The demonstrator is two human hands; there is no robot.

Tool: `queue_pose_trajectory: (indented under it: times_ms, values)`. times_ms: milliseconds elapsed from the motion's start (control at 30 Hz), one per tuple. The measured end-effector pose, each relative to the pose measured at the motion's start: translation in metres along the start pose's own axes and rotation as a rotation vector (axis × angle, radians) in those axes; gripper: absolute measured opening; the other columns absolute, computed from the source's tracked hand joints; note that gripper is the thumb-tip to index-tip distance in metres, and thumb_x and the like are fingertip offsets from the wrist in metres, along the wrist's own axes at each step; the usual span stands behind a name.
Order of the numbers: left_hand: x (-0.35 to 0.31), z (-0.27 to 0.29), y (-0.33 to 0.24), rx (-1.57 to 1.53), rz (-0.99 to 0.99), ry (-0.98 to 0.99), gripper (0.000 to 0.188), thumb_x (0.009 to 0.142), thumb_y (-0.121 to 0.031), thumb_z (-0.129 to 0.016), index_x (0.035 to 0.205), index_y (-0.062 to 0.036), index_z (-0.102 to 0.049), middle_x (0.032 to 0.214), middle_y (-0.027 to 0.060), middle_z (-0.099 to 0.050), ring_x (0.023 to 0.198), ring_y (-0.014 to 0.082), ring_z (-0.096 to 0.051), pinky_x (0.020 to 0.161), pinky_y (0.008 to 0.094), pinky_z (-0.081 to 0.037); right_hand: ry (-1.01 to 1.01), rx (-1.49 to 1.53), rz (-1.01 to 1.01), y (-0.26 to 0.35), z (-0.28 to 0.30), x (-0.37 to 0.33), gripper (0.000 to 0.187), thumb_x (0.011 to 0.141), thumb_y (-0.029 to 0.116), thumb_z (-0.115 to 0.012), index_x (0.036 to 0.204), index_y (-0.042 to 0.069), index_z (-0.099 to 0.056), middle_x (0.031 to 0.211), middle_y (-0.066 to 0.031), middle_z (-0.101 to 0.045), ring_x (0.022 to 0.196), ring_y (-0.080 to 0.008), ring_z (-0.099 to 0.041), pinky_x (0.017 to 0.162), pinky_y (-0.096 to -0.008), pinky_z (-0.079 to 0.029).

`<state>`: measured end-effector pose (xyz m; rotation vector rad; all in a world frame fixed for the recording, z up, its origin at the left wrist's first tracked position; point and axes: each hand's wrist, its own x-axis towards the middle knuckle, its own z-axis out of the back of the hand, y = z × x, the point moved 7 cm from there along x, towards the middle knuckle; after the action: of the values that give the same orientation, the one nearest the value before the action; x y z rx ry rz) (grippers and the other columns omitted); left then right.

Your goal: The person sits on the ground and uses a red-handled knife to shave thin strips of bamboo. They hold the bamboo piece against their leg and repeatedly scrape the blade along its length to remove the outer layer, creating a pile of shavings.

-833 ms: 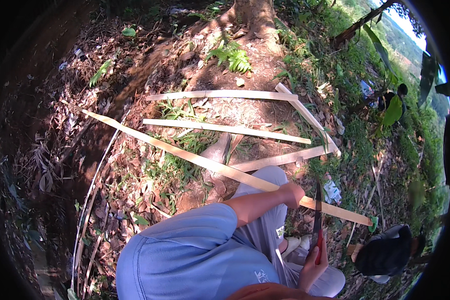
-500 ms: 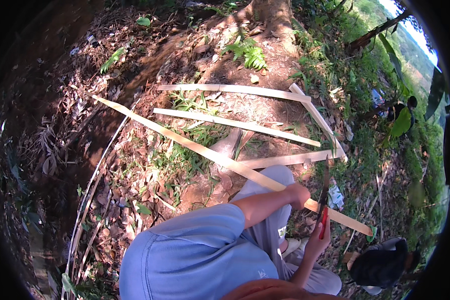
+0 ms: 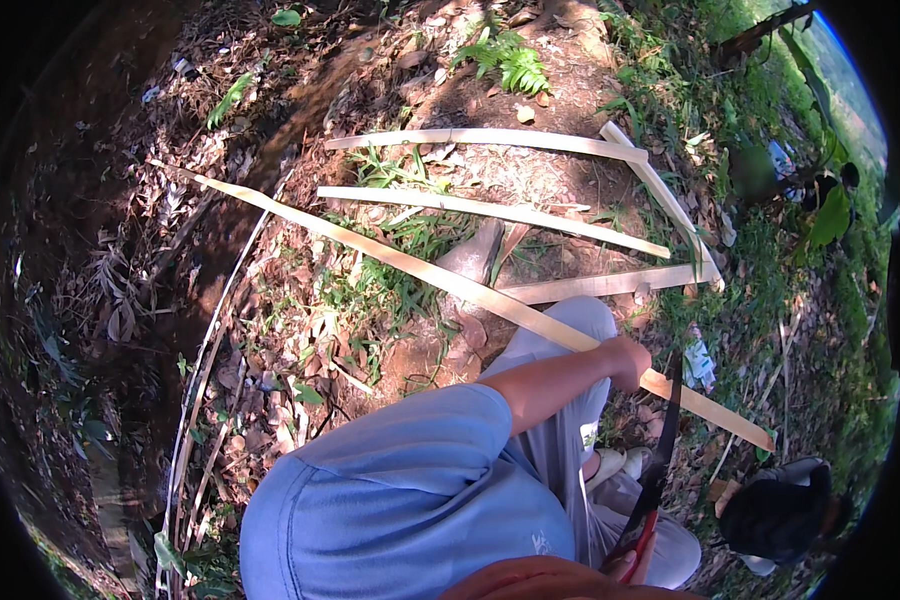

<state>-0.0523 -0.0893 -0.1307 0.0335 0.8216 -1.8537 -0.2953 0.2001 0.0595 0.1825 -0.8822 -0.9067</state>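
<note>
My left hand is closed around a long pale wooden strip, which slants from the far left, over my raised knee, to the lower right. With my right hand, partly cut off by my head and close to my body, I grip the red handle of a handsaw. The saw's dark blade points away from me, and its tip end crosses the strip just right of my left hand. Whether the teeth touch the wood I cannot tell.
Beyond the strip lie several cut wooden strips on leaf-strewn soil. A fern grows farther off. Long thin canes curve along the left. At the right are a white-and-green packet and a dark bag-like object.
My right hand has drawn the saw back toward my body, so the handle now sits lower. My left hand still holds the strip. The whole view has shifted slightly.
</note>
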Motion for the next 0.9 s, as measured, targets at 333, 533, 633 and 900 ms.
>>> queue_pose_trajectory:
  times_ms: [333,533,633,900]
  values:
    - [0.012,-0.006,0.007,-0.059,-0.026,0.03,0.035,0.08,-0.026,-0.072,0.104,-0.004,-0.085,0.106,0.0197,-0.082,0.099,0.0374,-0.08,0.087,0.0504,-0.062,-0.205,0.403,-0.872,-0.107,-0.105,0.027,0.044,0.114,0.014,-0.061,0.155,-0.001,-0.063,0.113,-0.0073,-0.076,0.082,-0.0108,-0.062,0.069,-0.0266,-0.052]
    - [0.05,-0.02,0.049,-0.12,-0.172,-0.002,0.042,0.081,-0.032,-0.074,0.103,0.0033,-0.08,0.103,0.0285,-0.078,0.097,0.0427,-0.078,0.082,0.0518,-0.06,-0.074,0.178,-0.684,-0.091,-0.124,0.125,0.041,0.111,0.013,-0.067,0.15,0.001,-0.068,0.115,-0.0171,-0.08,0.093,-0.0186,-0.072,0.086,-0.0345,-0.056]
    - [0.038,-0.009,0.033,-0.231,-0.203,0.087,0.037,0.081,-0.028,-0.073,0.093,0.0065,-0.076,0.087,0.0239,-0.076,0.08,0.0329,-0.075,0.073,0.0489,-0.056,-0.12,0.279,-0.847,-0.112,-0.113,0.098,0.042,0.109,0.013,-0.07,0.149,0.002,-0.069,0.102,-0.0116,-0.077,0.084,-0.0139,-0.066,0.078,-0.0323,-0.055]
    - [0.033,-0.014,0.036,-0.454,-0.032,0.3,0.015,0.077,-0.017,-0.073,0.075,-0.0038,-0.065,0.062,0.0027,-0.056,0.053,0.014,-0.048,0.051,0.0367,-0.036,-0.132,0.288,-0.954,-0.051,-0.074,-0.018,0.047,0.11,0.013,-0.067,0.156,0.003,-0.063,0.13,-0.0149,-0.079,0.103,-0.0127,-0.071,0.094,-0.0301,-0.056]
